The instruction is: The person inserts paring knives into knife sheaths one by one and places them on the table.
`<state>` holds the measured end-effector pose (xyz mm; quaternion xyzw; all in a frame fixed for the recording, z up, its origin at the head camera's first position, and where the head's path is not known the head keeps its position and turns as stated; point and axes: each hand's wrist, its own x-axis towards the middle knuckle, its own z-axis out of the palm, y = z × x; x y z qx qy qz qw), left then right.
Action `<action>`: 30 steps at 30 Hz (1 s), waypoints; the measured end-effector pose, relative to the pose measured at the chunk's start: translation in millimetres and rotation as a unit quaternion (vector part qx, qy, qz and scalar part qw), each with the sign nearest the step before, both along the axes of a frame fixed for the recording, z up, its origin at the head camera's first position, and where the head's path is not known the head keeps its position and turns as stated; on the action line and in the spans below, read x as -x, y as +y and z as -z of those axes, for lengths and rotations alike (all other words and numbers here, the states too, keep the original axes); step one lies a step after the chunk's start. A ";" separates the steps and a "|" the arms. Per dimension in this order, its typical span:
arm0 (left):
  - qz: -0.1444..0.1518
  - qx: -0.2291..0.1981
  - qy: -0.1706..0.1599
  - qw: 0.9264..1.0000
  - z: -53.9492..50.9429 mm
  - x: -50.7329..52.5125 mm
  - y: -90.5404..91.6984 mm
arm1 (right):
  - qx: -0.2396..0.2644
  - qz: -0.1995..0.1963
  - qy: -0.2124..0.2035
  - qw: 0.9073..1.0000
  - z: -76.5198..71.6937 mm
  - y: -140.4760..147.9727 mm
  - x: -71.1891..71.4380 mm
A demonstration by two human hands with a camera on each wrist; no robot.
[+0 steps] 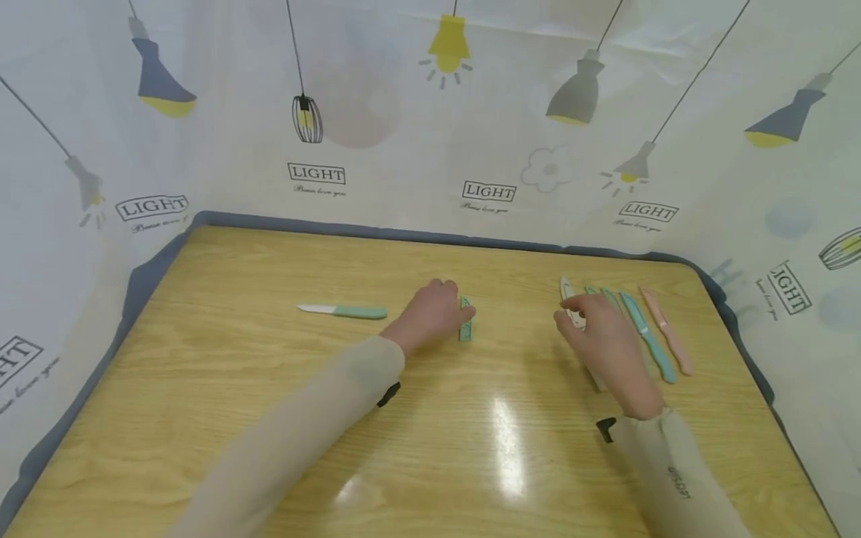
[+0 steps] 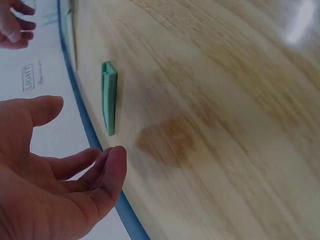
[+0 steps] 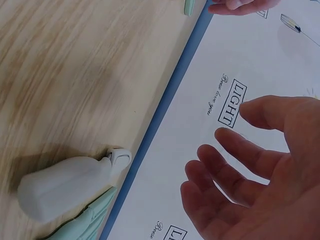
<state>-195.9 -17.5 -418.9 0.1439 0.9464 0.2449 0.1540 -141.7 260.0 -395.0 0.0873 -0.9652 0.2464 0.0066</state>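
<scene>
My left hand point(image 1: 432, 314) hovers by a slim green blade cover point(image 1: 466, 329), which lies on the wooden table. In the left wrist view, that cover point(image 2: 109, 97) sits apart from the loosely bent fingers, and nothing is between them. To the left lies a knife point(image 1: 359, 311) with a green handle and white blade. Over the row of knives at the right, my right hand point(image 1: 608, 347) is held with thumb and fingers apart, holding nothing. Beneath it, partly hidden, is a white-handled tool point(image 3: 65, 185); its exact kind is unclear.
Beside the white tool lie green pieces point(image 3: 87, 220), partly covered by the right hand in the head view, then a teal knife point(image 1: 649, 340) and a pink knife point(image 1: 666, 329). A lamp-printed sheet point(image 1: 403, 149) hangs behind the table point(image 1: 269, 418) and along its sides.
</scene>
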 end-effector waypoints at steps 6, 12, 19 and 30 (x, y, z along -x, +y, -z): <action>-0.005 0.026 0.011 1.000 6.1 2.3 15.8 | -0.006 0.005 0.012 1.000 1.1 -2.5 -0.1; 0.008 0.072 0.031 0.997 6.6 1.6 26.1 | -0.010 0.009 0.008 1.000 3.0 -2.3 -0.9; 0.032 0.101 0.037 0.994 4.2 3.8 28.0 | -0.011 0.013 0.006 1.000 5.1 -1.1 -1.5; -0.022 -0.017 -0.027 0.999 4.3 5.8 4.5 | -0.001 0.006 -0.020 1.000 9.4 -1.8 -3.2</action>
